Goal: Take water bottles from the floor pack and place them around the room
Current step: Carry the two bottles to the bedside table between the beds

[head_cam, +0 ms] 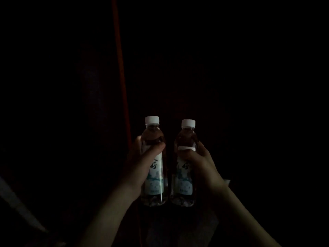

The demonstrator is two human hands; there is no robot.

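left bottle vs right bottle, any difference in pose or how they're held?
The left bottle sits slightly higher in frame than the right bottle. The left hand wraps it from the left with the thumb across the label top; the right hand wraps its bottle from the right. Both are upright, white-capped, clear, with matching labels, side by side.

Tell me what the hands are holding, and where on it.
Left hand grips the left bottle around its upper label; right hand grips the right bottle likewise. Both upright, caps on.
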